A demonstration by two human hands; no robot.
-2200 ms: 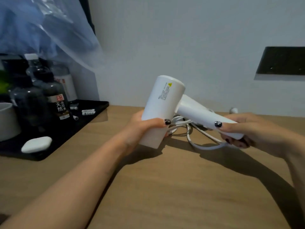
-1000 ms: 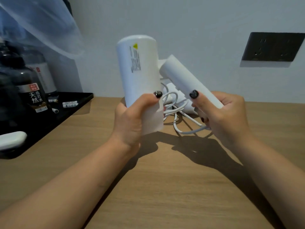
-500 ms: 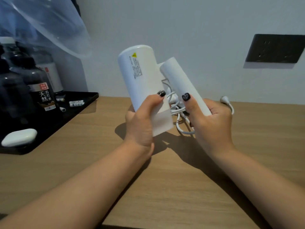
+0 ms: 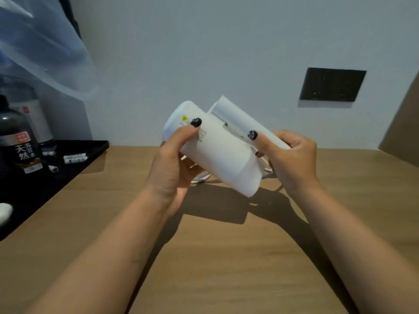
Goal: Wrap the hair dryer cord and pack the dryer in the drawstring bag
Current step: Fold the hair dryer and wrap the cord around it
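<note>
1. both hands up over the desk [image 4: 215, 257], dryer [image 4: 217, 155] held between them, clear of the wood.
2. left hand [image 4: 174, 164] wraps the fat white barrel, thumb pressed across the label near the top.
3. right hand [image 4: 292, 157] grips the folded handle, thumb laid along it.
4. cord [image 4: 200, 177] peeks out in white loops under the barrel, mostly hidden by the dryer.
5. off left, a black tray [image 4: 74, 164] with a dark bottle [image 4: 19, 143]; a dark socket [image 4: 332, 85] on the wall.

Wooden bench [image 4: 226, 257], light grain, set against the wall. Black tray [image 4: 45, 184] lies on its left side. White cord [image 4: 201, 177] loops on the bench top near centre.
</note>
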